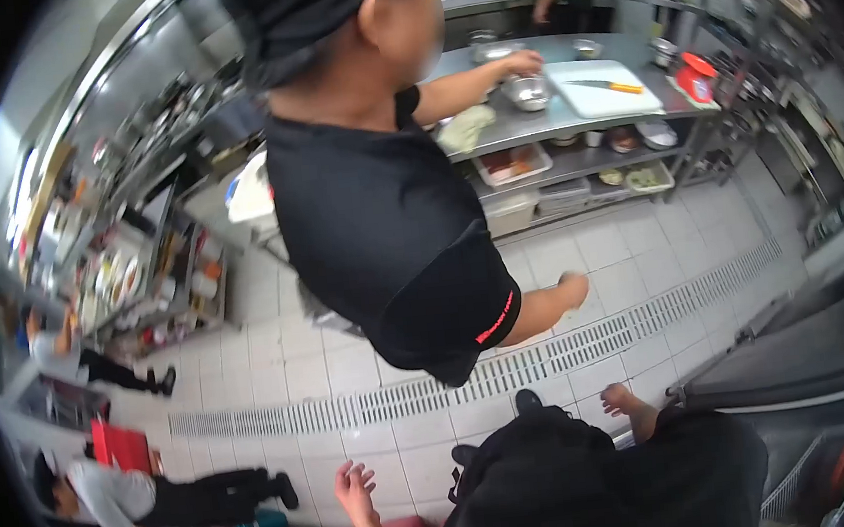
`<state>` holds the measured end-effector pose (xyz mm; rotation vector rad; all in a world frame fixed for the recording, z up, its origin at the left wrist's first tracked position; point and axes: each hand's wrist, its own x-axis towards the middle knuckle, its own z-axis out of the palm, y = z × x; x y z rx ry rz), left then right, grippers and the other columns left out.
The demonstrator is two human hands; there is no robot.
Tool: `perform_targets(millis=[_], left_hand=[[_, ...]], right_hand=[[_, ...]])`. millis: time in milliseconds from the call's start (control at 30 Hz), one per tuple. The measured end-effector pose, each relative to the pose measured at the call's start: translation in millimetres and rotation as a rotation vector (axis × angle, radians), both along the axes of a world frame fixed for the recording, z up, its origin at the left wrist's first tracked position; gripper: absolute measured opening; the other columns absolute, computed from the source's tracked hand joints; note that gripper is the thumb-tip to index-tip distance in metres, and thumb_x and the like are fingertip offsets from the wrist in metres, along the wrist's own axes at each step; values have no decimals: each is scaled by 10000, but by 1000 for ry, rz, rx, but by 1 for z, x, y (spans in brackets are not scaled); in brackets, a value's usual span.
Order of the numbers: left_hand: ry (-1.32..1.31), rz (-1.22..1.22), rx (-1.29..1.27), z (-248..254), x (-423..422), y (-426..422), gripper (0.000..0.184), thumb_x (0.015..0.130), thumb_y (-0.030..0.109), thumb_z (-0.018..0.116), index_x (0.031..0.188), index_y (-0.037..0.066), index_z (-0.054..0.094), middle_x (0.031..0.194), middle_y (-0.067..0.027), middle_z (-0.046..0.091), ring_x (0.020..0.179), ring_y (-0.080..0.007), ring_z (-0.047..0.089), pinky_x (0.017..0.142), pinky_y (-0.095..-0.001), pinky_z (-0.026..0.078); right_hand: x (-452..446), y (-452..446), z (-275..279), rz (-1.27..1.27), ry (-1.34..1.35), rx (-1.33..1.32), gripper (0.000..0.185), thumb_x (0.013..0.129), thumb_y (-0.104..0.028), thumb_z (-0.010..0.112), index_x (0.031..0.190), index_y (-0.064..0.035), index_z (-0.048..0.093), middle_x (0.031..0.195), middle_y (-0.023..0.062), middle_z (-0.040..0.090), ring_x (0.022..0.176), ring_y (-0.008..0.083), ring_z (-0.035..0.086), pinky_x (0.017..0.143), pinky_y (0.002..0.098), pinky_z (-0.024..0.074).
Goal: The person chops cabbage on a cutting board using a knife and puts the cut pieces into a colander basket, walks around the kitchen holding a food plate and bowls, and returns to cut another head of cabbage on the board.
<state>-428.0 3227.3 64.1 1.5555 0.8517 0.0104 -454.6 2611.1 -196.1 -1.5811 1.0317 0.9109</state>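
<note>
My left hand (356, 487) hangs over the tiled floor at the lower left of my body, fingers loosely spread and nothing in it. Beside my right thigh is my right hand (619, 400), fingers slightly bent and apart, also holding nothing. Close in front of me stands a co-worker in a black shirt (379, 227) and black cap. One of that person's hands reaches to a metal bowl (528, 94) on the steel counter (521, 132); the other arm hangs low, its hand blurred. To the right of the bowl a knife with a yellow handle (625, 88) lies on a white cutting board (589, 103).
A drain grate (570, 351) crosses the floor. Trays of food (514, 165) fill the counter's lower shelf, and an orange-red container (697, 77) stands at its right end. Other workers are at the left, one near a red box (122, 446). Steel equipment (804, 381) stands at my right.
</note>
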Motion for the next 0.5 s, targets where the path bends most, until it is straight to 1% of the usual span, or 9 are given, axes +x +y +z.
perform_targets(millis=[33, 100, 167, 233, 267, 333, 400, 467, 500], left_hand=[[-9, -45, 5, 5, 16, -18, 389, 924, 213, 557, 1280, 64, 509, 1063, -104, 665, 847, -195, 669, 676, -305, 503], [-3, -119, 39, 16, 50, -52, 283, 937, 182, 566, 1191, 59, 557, 1067, -99, 664, 863, -168, 654, 678, -290, 490], [-18, -223, 56, 20, 98, -89, 289, 937, 182, 568, 1199, 58, 557, 1063, -97, 664, 858, -162, 653, 674, -284, 487], [-79, -368, 84, 21, 133, -119, 294, 936, 172, 584, 1197, 39, 573, 1039, -86, 666, 837, -143, 647, 662, -263, 477], [-84, -382, 87, 26, 147, -138, 294, 936, 172, 584, 1197, 39, 573, 1039, -86, 666, 837, -143, 647, 662, -263, 477], [-131, -584, 182, 34, 171, -169, 273, 925, 147, 565, 1172, 33, 591, 1028, -96, 672, 854, -167, 662, 666, -280, 499], [-145, -614, 159, 28, 189, -188, 274, 920, 143, 571, 1169, 32, 600, 1018, -85, 677, 853, -163, 664, 664, -274, 494], [-132, -624, 127, 23, 199, -206, 255, 909, 116, 625, 1133, -5, 617, 915, -72, 671, 797, -138, 644, 686, -256, 483], [-118, -643, 135, 16, 205, -208, 257, 907, 119, 626, 1130, -10, 621, 905, -74, 675, 813, -146, 651, 712, -269, 495]], right_hand=[[10, -1, -1, -8, -56, 3, 234, 851, -203, 572, 1057, -93, 588, 935, 133, 635, 761, 274, 674, 587, 428, 526], [34, -5, 3, -51, -116, 17, 217, 842, -185, 571, 1036, -93, 599, 919, 127, 639, 744, 261, 676, 576, 412, 524], [62, -19, 22, -166, -323, 31, 216, 827, -155, 564, 1029, -90, 606, 887, 110, 646, 716, 239, 674, 553, 388, 520], [68, -34, 25, -253, -382, 27, 209, 838, -164, 565, 1030, -92, 605, 879, 103, 648, 715, 231, 672, 544, 380, 518], [66, -44, 24, -311, -426, 18, 203, 849, -174, 565, 1031, -93, 603, 871, 96, 650, 715, 224, 670, 535, 371, 516], [55, -60, 27, -359, -430, 7, 201, 871, -202, 572, 1036, -91, 599, 873, 95, 650, 705, 225, 666, 529, 373, 514], [33, -74, 16, -441, -359, -31, 207, 885, -224, 575, 1038, -85, 593, 873, 100, 650, 698, 229, 663, 527, 374, 513], [-3, -88, -2, -482, -307, -26, 221, 877, -236, 588, 1038, -85, 594, 876, 105, 647, 712, 242, 660, 563, 403, 519], [-20, -89, -6, -555, -259, -21, 228, 873, -242, 591, 1038, -85, 591, 877, 111, 643, 720, 256, 659, 583, 422, 520]])
